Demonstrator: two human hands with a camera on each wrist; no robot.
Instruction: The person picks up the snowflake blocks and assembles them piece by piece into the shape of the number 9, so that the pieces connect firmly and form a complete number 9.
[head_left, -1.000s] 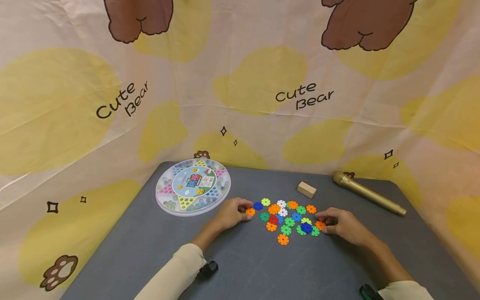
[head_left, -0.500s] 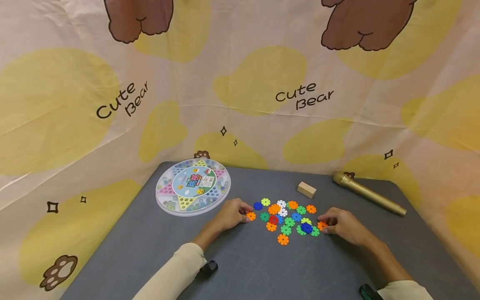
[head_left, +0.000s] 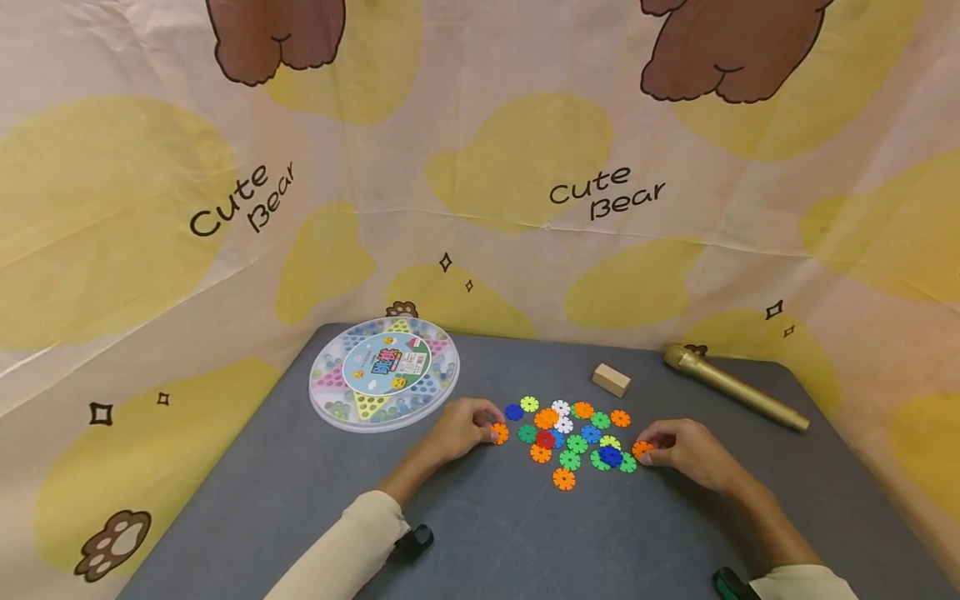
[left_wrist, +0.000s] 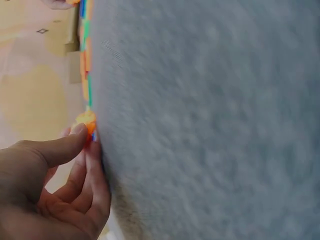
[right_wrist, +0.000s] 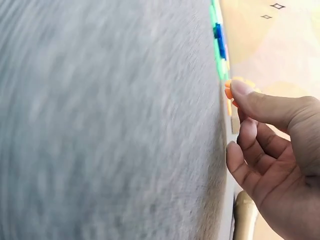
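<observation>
My left hand (head_left: 462, 429) pinches an orange notched plastic disc (head_left: 499, 433) at the left side of a scatter of discs. In the left wrist view the thumb overlaps part of that orange disc (left_wrist: 87, 121). Across the scatter, my right hand (head_left: 686, 452) holds a second orange disc (head_left: 641, 451) between thumb and fingers. Its edge shows past the thumb in the right wrist view. Between the hands lie several flat snowflake discs, among them a red disc (head_left: 545, 439), a dark blue disc (head_left: 611, 455) resting over green ones, and an orange disc (head_left: 564, 479) nearest me.
A round Chinese checkers set (head_left: 384, 375) with marbles lies at the back left of the grey table (head_left: 480, 533). Behind the discs sits a small wooden block (head_left: 611, 379). A gold microphone (head_left: 735, 387) lies at the back right, before the printed cloth wall.
The left hand's orange disc has moved slightly toward me, away from the blue disc. The right hand's orange disc has shifted a little away from the green ones and now sits between thumb and fingers.
</observation>
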